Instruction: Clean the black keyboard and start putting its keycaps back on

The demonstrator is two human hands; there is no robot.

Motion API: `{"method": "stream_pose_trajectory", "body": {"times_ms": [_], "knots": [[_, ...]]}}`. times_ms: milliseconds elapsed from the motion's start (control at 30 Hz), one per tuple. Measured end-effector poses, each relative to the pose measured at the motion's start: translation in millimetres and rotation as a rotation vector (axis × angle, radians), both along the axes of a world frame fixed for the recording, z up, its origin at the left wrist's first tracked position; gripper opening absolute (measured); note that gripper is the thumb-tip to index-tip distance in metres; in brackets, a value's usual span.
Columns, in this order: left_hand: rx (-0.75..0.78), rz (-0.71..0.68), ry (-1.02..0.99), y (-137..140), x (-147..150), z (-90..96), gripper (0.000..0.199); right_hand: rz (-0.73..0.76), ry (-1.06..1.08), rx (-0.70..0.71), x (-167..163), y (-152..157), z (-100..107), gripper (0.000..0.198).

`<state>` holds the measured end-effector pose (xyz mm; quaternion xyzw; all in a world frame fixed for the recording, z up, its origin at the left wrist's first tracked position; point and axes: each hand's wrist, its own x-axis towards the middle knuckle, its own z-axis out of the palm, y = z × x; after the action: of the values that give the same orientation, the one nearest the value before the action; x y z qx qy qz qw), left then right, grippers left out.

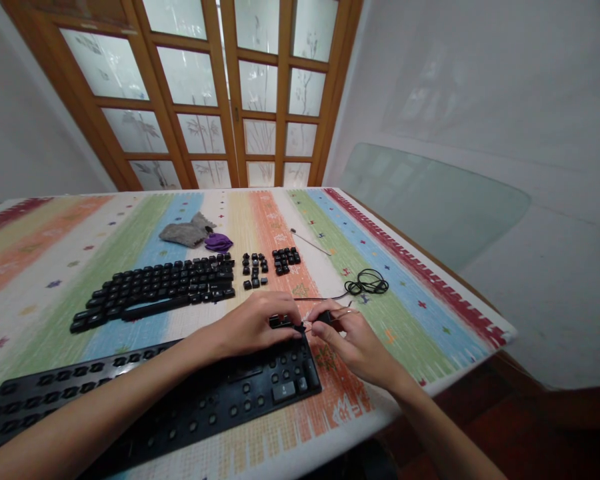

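Observation:
A black keyboard base (180,427), most of its keycaps off, lies along the table's near side. My left hand (255,323) grips its far right corner, thumb and fingers closed around the edge. Close beside that corner, my right hand (353,337) pinches a small black keycap (323,318). A thin wire-like piece (349,311) shows at the right fingers; its full shape is hidden. Two keycaps (283,391) remain seated at the base's near right corner. My left forearm covers part of the base.
Loose keycaps (155,283) lie in keyboard order beyond the base, with smaller groups (286,260) to their right. Farther back are a grey cloth (187,232) and a purple cloth (219,242). A coiled black cable (367,283) and a thin rod (311,242) lie right on the striped tablecloth (410,293).

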<state>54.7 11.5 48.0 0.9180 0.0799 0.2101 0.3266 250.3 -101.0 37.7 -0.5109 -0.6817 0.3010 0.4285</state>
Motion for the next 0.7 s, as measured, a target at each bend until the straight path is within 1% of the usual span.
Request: {"method": "stream_pose_trajectory", "body": {"times_ms": [133,233,333,400,533,700], "knots": [[-0.026,0.058,-0.024,7,6,2.4,0.01,-0.038,-0.02,0.007,3,-1,-2,0.025],[-0.012,0.114,-0.022,23,13,1.7,0.01,-0.041,-0.021,0.022,5,-3,-2,0.024],[0.125,0.174,0.024,43,24,-3.1,0.01,-0.026,-0.032,0.02,5,-6,-2,0.022],[0.216,0.184,0.069,55,34,-7.7,0.01,-0.015,-0.039,0.02,5,-9,-2,0.022],[0.262,0.132,0.134,71,54,-17.7,0.013,-0.017,-0.037,0.005,7,-14,-2,0.024],[0.29,0.037,0.189,79,70,-28.5,0.014,-0.039,-0.035,0.003,9,-18,-1,0.025]]}}
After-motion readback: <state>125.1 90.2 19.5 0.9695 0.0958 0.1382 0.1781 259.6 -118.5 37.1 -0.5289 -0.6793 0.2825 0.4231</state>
